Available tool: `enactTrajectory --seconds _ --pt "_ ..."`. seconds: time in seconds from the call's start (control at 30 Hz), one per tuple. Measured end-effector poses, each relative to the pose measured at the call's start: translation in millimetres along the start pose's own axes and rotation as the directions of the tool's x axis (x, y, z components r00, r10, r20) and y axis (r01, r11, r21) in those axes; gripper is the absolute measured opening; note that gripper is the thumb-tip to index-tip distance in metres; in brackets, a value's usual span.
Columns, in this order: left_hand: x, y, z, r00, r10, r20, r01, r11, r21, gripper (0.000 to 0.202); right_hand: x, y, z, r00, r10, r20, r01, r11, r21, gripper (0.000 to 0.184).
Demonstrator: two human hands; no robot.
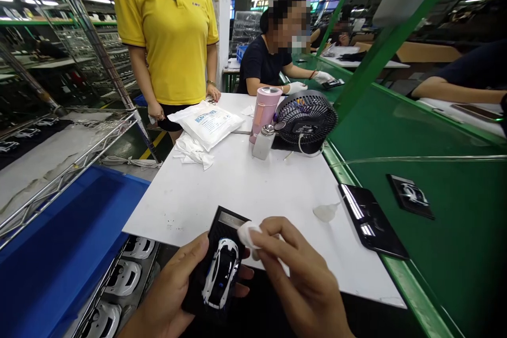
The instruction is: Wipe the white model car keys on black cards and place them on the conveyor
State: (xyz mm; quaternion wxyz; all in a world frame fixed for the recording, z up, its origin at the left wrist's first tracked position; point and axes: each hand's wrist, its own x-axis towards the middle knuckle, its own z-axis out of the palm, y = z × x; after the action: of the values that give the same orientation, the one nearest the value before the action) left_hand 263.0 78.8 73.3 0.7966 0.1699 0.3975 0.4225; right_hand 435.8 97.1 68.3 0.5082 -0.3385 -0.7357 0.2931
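Note:
My left hand (180,280) is wrapped round the black base of a white-and-black model car (222,274), with its fingers showing past the right edge. The base is tilted and carries a silvery plate (233,221) at its far end. In a pinch between thumb and fingers, my right hand (295,264) holds a crumpled white wipe (249,234). The wipe is at the right edge of the base, beside the silvery plate; I cannot tell whether it touches. Both hands are over the near edge of the white table (245,190).
A wipes pack (208,122), pink tumbler (264,112), dispenser bottle (263,143) and black fan (307,121) stand farther back. At right, a black tablet-like slab (372,222) borders the green conveyor (447,179), which carries another model car (412,194). A blue tray (79,243) is at left. Co-workers are nearby.

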Motion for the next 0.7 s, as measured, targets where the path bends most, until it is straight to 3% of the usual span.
enactTrajectory --seconds 0.1,0.2,0.33,0.43,0.53,0.7 --pt "-1 -2 -0.2 0.999 0.038 0.009 -0.038 0.999 -0.001 0.03 6 -2 9 0.987 -0.069 0.149 0.097 0.977 -0.191 0.033" --pt "-1 0 -0.4 1.0 0.019 0.015 -0.02 0.999 0.04 0.032 5 0 9 0.98 -0.022 0.2 0.089 0.94 -0.33 0.028" --pt "-2 8 1.8 0.999 -0.029 0.03 0.026 0.994 0.105 0.038 1 5 -5 0.983 0.001 0.184 0.047 0.964 -0.261 0.03" --pt "-4 11 2.1 0.988 -0.087 0.129 0.067 0.986 0.152 0.039 6 6 -11 0.989 -0.006 0.145 0.033 0.983 -0.183 0.036" --pt "-7 10 -5.4 0.967 -0.167 0.194 0.131 0.974 0.185 0.04 13 4 -13 0.968 -0.014 0.25 0.066 0.977 -0.202 0.035" --pt "-9 9 -22.4 0.962 -0.192 0.196 0.16 0.972 0.171 0.04 9 0 -24 0.891 0.012 0.455 0.091 0.975 -0.203 0.036"
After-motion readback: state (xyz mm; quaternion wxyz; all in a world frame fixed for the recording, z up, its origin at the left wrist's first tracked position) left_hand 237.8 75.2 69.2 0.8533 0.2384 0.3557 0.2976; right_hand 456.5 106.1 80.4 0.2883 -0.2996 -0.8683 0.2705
